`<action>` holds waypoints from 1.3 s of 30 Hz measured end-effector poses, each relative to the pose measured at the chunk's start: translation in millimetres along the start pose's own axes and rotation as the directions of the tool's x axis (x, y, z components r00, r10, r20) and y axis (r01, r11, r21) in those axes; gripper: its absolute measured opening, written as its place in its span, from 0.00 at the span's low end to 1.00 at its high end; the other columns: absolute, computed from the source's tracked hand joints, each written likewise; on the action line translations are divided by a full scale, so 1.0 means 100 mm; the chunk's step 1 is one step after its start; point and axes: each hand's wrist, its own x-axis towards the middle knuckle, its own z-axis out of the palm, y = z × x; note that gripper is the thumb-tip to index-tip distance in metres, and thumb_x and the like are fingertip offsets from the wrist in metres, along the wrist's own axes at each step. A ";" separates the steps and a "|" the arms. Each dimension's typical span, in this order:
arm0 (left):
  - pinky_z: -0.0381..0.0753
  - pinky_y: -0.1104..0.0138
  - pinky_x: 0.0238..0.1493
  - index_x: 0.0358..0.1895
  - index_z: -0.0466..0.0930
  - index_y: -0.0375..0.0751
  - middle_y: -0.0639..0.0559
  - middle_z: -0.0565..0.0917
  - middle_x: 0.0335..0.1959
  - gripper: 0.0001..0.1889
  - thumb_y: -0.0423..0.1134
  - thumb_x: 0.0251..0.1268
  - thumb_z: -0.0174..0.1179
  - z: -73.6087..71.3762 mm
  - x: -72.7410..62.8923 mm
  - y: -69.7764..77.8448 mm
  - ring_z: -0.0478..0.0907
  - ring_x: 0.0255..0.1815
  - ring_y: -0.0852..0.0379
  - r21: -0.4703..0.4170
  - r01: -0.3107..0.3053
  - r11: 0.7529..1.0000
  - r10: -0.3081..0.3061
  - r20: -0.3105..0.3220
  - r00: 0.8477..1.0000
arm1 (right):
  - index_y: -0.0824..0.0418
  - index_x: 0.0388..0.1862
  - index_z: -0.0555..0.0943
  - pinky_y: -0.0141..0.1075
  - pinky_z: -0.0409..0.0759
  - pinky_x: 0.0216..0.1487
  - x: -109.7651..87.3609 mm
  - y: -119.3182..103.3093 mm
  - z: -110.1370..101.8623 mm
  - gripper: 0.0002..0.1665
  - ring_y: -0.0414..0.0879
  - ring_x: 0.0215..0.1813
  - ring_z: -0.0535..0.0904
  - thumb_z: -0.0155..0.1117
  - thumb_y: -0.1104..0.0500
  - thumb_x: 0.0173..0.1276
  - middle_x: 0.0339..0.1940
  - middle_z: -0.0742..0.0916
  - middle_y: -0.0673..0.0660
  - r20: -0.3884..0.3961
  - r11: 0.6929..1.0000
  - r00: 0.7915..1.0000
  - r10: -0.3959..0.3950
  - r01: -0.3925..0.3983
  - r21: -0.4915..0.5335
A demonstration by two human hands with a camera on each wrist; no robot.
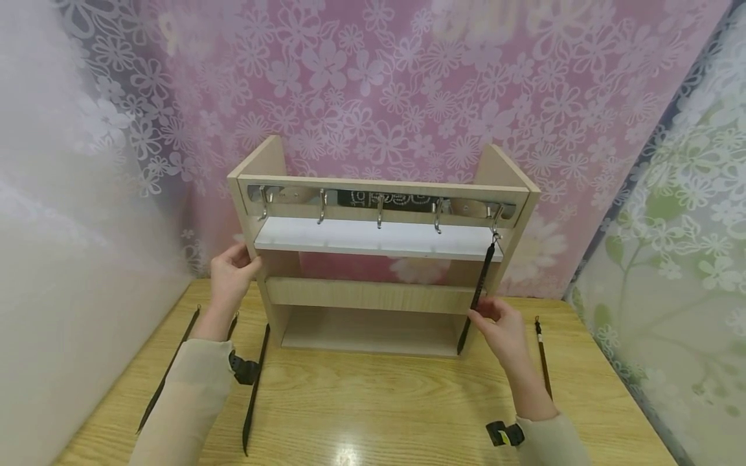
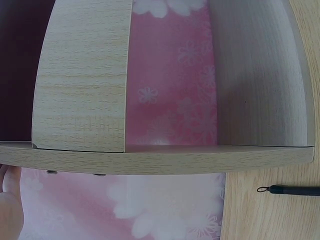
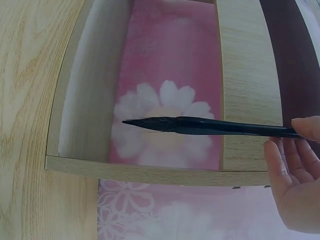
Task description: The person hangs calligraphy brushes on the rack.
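A wooden shelf rack (image 1: 367, 294) stands on the table, with a metal strip of several hooks (image 1: 380, 210) along its upper front board. From the rightmost hook a black calligraphy brush (image 1: 481, 281) hangs by its loop, slanting with its dark bristle tip (image 3: 150, 123) downward. My right hand (image 1: 502, 329) pinches this brush around mid-handle, thumb on one side and fingers on the other in the right wrist view. At the rack's left side panel, my left hand (image 1: 232, 278) grips the front edge; only part of that hand (image 2: 10, 205) shows in the left wrist view.
Left on the table lie two long dark brushes (image 1: 169, 369) (image 1: 256, 391), and another brush (image 1: 232, 325) is partly hidden by my left forearm. A thinner brown brush (image 1: 543, 356) lies at the right. A flowered pink curtain (image 1: 373, 90) hangs behind the rack.
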 end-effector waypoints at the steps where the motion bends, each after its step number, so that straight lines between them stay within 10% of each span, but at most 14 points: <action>1: 0.77 0.77 0.26 0.52 0.72 0.28 0.33 0.76 0.45 0.20 0.26 0.54 0.56 0.00 0.00 0.00 0.77 0.42 0.56 0.005 0.000 1.000 0.000 -0.001 1.000 | 0.70 0.39 0.77 0.22 0.72 0.35 0.00 0.01 0.01 0.13 0.34 0.35 0.74 0.63 0.63 0.57 0.36 0.82 0.63 -0.005 1.000 1.000 0.001 -0.001 0.011; 39: 0.76 0.77 0.33 0.50 0.73 0.26 0.31 0.76 0.44 0.18 0.24 0.53 0.55 0.01 0.01 -0.02 0.76 0.37 0.66 0.014 0.011 1.000 -0.010 -0.014 1.000 | 0.72 0.40 0.76 0.23 0.73 0.35 0.07 0.04 0.05 0.12 0.36 0.36 0.75 0.62 0.67 0.56 0.37 0.81 0.65 -0.006 0.998 1.000 -0.001 0.001 0.060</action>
